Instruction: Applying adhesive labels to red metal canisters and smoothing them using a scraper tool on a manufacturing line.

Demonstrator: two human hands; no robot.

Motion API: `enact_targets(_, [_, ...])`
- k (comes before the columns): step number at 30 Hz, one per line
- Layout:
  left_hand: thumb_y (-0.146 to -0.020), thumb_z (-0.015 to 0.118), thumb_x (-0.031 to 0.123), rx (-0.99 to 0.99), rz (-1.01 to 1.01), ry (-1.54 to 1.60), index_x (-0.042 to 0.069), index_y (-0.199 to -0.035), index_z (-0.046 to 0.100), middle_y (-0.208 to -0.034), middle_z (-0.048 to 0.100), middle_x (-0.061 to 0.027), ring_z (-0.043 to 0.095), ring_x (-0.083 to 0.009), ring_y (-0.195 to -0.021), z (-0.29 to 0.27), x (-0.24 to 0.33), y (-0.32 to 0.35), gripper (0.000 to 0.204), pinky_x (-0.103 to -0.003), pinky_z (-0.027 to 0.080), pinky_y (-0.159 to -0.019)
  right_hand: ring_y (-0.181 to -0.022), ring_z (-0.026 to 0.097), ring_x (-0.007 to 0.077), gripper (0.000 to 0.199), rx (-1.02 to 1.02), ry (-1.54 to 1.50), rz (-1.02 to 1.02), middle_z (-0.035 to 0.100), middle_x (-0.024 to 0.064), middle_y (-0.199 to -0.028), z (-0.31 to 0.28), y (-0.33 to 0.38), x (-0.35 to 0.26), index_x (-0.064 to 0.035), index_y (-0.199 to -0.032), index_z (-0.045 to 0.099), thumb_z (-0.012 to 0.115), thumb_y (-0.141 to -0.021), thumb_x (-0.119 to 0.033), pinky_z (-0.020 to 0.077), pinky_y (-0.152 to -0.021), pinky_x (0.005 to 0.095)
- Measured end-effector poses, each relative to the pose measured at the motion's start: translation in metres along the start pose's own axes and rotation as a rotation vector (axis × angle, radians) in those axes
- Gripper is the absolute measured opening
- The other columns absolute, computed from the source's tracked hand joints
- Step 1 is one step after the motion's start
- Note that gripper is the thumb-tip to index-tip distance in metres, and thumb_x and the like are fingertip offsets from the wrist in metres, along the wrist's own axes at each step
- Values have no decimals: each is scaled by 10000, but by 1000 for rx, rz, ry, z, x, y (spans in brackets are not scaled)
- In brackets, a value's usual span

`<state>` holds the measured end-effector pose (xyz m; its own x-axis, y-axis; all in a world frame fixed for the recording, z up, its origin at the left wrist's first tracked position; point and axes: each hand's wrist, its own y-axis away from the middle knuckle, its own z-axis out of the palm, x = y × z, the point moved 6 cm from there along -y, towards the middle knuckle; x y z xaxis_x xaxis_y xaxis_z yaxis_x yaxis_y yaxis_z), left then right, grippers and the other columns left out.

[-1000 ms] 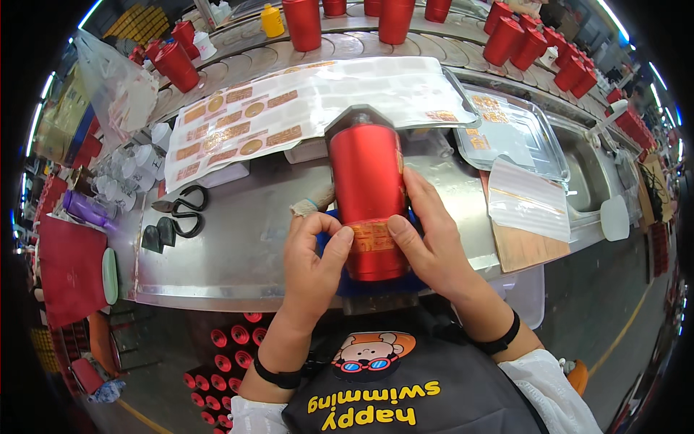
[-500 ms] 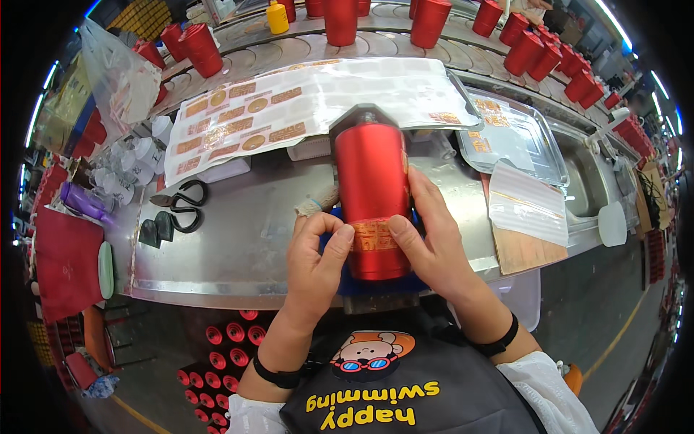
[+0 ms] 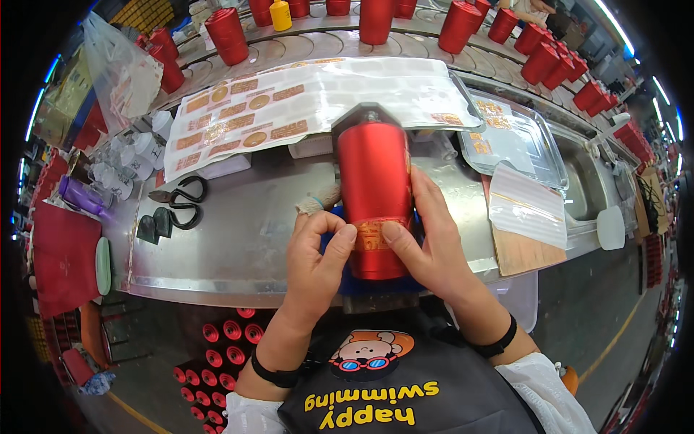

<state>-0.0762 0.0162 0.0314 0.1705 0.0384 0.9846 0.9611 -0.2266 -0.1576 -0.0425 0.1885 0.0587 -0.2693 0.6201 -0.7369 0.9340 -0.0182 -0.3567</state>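
Note:
A red metallic cylindrical canister (image 3: 374,170) is mounted in front of me on a dark stand (image 3: 361,114), its body tilted toward me. Around its lower part lies a gold-and-red decal (image 3: 371,235). My right hand (image 3: 442,257) is closed round the canister's right side, its thumb pressing on the decal. My left hand (image 3: 311,267) is closed at the lower left side, thumb tip against the decal's left end and forefinger curled. One left finger wears a whitish finger cover (image 3: 309,206). The fingertips behind the canister are hidden.
A decal sheet (image 3: 303,101) spreads behind the stand. Black-handled scissors (image 3: 184,199) lie left on the steel table (image 3: 238,253). At right are a clear tray (image 3: 531,137), a wooden board (image 3: 524,253) and a sink (image 3: 582,188). Red canisters (image 3: 454,29) line the conveyor behind.
The canisters on the conveyor have shifted to the right. My right thumb has slid slightly left across the decal; the left hand has hardly moved.

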Motion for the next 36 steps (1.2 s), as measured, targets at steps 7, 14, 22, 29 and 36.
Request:
enact_targets(7, [-889,635,156,18,17,-25,11,-814,592,-835,545,-90,507,-201,-830,0,-1,0,169,-300,407,-776,-1350,328,440,790,-13,-15,1,330,327,-1442,0,1,1,134,-1424,265,633,-895,-324,269,-1121,460])
enact_targets(14, [-894,632,164,11,8,-25,7,-842,588,-836,546,-91,510,-203,-821,1,-6,0,171,-304,411,-772,-1352,332,444,779,-18,-2,18,344,332,-1433,-1,2,3,134,-1420,275,624,-900,-328,271,-1121,459])
enact_targets(22, [-910,620,174,33,-20,30,5,-872,582,-856,542,-96,511,-199,-809,1,-15,4,178,-295,416,-757,-1350,343,434,767,-14,-23,1,361,318,-1429,-3,-2,-1,124,-1419,287,635,-894,-314,279,-1116,450])
enact_targets(29, [-921,559,189,31,561,-582,-65,-1313,458,-1279,524,-236,434,-430,-1232,21,42,38,477,-523,253,-1084,-1336,361,421,737,-23,7,-22,369,295,-1431,-1,-2,0,100,-1429,291,632,-887,-267,292,-1105,446])
enact_targets(36, [-940,573,296,22,602,-690,-97,-1413,349,-1402,463,-261,369,-451,-1341,29,22,53,655,-561,161,-1130,-1330,379,404,723,-16,-19,-33,374,283,-1434,-2,-3,-6,76,-1444,288,630,-894,-245,303,-1099,434])
